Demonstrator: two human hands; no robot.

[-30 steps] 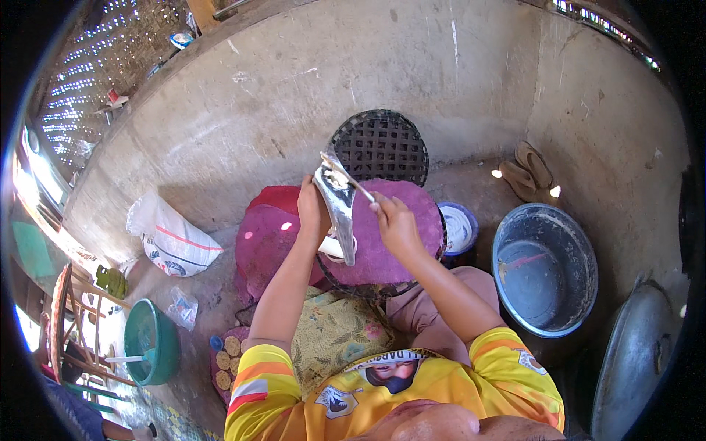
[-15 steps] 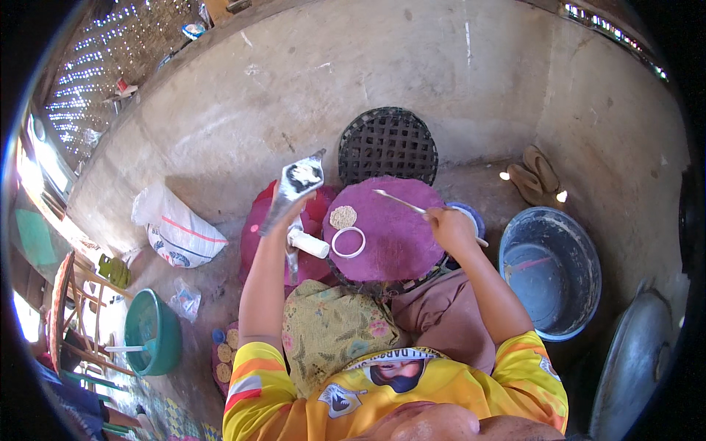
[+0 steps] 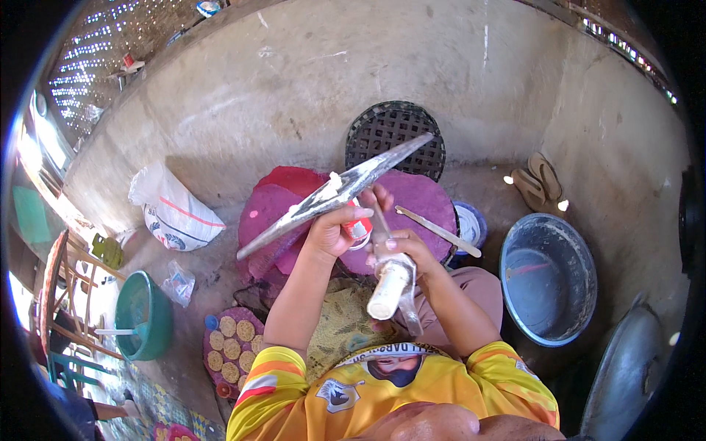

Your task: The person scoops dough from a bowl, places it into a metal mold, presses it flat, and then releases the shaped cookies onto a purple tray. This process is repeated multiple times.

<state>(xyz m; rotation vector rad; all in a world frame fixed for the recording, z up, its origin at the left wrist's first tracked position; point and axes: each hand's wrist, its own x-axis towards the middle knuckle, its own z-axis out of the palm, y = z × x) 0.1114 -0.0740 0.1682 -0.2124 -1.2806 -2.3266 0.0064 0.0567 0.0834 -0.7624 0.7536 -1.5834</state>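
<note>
My left hand [image 3: 337, 229] is closed around a long grey two-armed bar [image 3: 301, 209] with white dough-like paste at its middle. A red-and-white cylinder [image 3: 357, 226] shows by its fingers; whether it joins the bar is unclear. My right hand [image 3: 406, 251] grips a plunger [image 3: 392, 290], a pale, paste-coated cylinder on a second grey bar, tilted toward me. Both pieces are held close together above a round purple cloth-covered surface [image 3: 423, 192]. On its right edge lies a flat stick [image 3: 441, 231], near a blue-rimmed tub [image 3: 471, 224].
Left are a white sack [image 3: 176, 220], a green basin [image 3: 151, 331] and a purple tray [image 3: 209, 345] of several round pale cakes. A woven rack [image 3: 397, 121] leans on the far wall. Right are slippers [image 3: 540, 184], a blue basin [image 3: 548, 294] and a large metal lid [image 3: 625, 375].
My right hand has put the stick down and now grips the plunger. My left hand has moved right and lower, with the bar now slanting across the purple surface.
</note>
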